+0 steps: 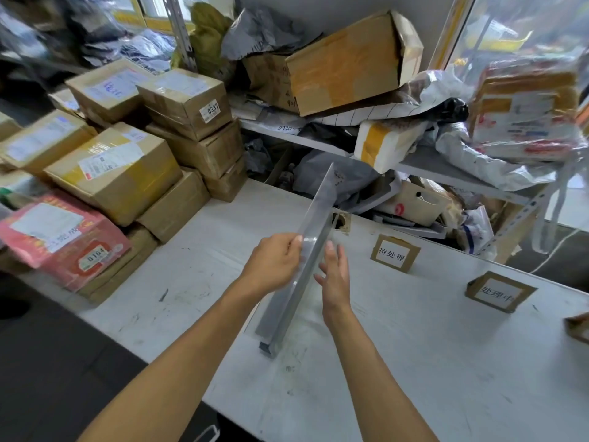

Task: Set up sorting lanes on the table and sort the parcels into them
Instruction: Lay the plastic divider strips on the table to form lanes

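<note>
The worktop (414, 362) is white with dark scuff marks. The divider strip (306, 260) is plain grey. The two sign cards (394, 253) are brown cardboard with white labels and black characters. The stacked boxes (121, 173) are brown with yellow tape; one parcel (60, 237) is pink-red.

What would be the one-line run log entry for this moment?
step: placing grey divider on table | left hand: grips divider | right hand: open beside it | parcels: unsorted

1 divider (299, 266) – 2 label cards (394, 253) – 2 hands (274, 263).
</note>
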